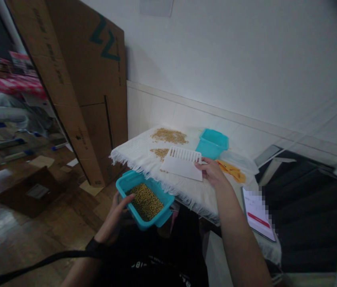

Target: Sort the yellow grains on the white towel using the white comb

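Note:
My left hand (121, 208) grips the near-left wall of a teal plastic container (140, 224), its thumb over the rim. Yellowish soybeans (147, 201) fill part of this container, which is held just below the table's fringed front edge. In my right hand (211, 170) is a white slotted scraper (183, 169), pinched at its right side. The scraper lies low over the white tablecloth (138, 153), slots facing away from me. Beside its left edge is a small heap of soybeans (160, 152). A wider spread of soybeans (170, 136) lies farther back.
A second teal container (213, 143) stands at the back, with a clear lid (240, 160) and an orange cloth (232, 171) near it. A clipboard (258, 213) with a red pen rests at the right. A tall cardboard box (96, 91) borders the left; beyond it a person (0, 109) sits.

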A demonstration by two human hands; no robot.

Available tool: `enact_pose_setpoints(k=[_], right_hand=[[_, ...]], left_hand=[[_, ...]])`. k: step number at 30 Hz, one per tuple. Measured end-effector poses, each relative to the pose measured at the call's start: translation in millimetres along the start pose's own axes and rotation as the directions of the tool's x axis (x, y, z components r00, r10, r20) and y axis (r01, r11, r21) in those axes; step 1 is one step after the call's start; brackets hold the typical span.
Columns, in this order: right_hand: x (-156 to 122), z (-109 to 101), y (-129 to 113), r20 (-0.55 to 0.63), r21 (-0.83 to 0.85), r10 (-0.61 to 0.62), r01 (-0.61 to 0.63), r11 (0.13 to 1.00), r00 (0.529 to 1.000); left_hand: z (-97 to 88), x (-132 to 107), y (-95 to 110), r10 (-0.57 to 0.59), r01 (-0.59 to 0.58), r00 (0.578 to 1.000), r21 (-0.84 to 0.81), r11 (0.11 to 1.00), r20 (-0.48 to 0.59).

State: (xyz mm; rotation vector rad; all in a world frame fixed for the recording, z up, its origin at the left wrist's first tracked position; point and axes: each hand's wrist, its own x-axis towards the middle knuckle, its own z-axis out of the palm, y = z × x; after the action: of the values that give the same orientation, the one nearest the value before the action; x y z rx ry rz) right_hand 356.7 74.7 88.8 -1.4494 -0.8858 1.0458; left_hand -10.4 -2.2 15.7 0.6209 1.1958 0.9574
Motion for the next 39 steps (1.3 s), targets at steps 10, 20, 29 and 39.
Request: enact_pose_setpoints(k=[10,20,29,39], right_hand=[[-8.4,4.8,1.0,0.307,-0.046,-0.041,0.058,0.997,0.951],[2.7,3.7,0.1,-0.086,0.062,-0.1,0.105,0.992,0.991],[2.8,3.1,0.7,-0.089,-0.038,-0.082,0.079,0.996,0.993],[2.3,4.7,0.7,-0.082,-0.045,-0.088,0.084,0.995,0.993]], left_hand=[[-0.4,3.1,-0.6,-0.002,0.002,1.0,-0.005,1.0,-0.025],[-0.9,1.9,0.1,-0.01,0.01,1.0,0.0,1.0,-0.012],[0.7,1.7,2.1,-0.015,0.015,0.999,-0.004,1.0,-0.032],[-1.4,3.3,-1.0,-0.01,0.009,1.0,-0.007,1.0,-0.016]])
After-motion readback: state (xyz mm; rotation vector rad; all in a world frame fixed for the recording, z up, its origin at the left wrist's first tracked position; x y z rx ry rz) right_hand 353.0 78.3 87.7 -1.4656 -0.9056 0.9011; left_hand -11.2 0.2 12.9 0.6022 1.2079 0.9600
